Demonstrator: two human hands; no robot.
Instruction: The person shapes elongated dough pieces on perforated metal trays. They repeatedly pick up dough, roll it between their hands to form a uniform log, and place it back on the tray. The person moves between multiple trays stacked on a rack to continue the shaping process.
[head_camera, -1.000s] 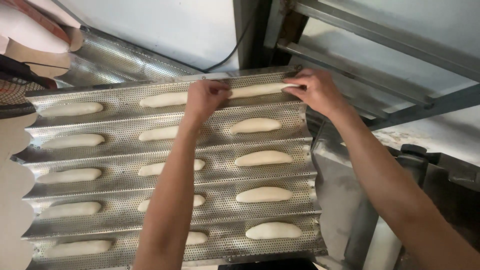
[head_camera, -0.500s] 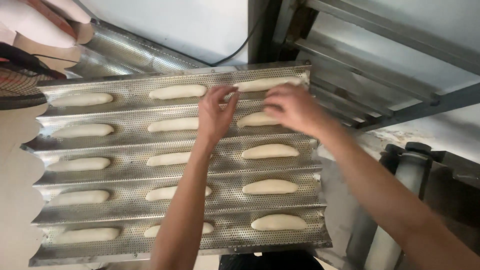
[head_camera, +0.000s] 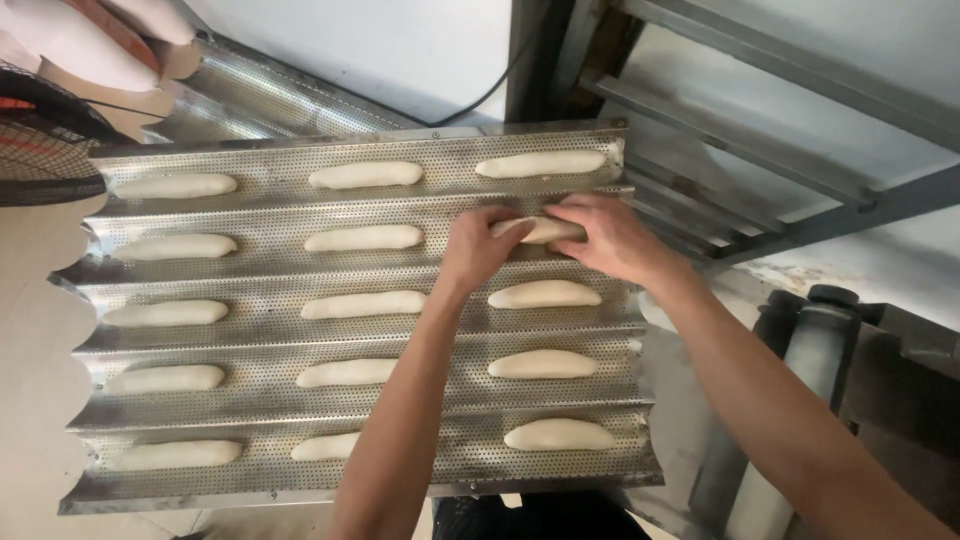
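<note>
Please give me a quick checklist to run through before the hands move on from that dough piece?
1. Both hands on the dough piece: left hand and right hand touch it. Ok.
2. Piece lies in the tray groove, second row: ok.
3. Piece clear of its neighbours: ok.
4. All fifteen spots filled: ok.
5. Shape under the fingers: cannot tell.

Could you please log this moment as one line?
left hand | right hand | both on pale oblong dough piece | perforated wavy metal tray
</note>
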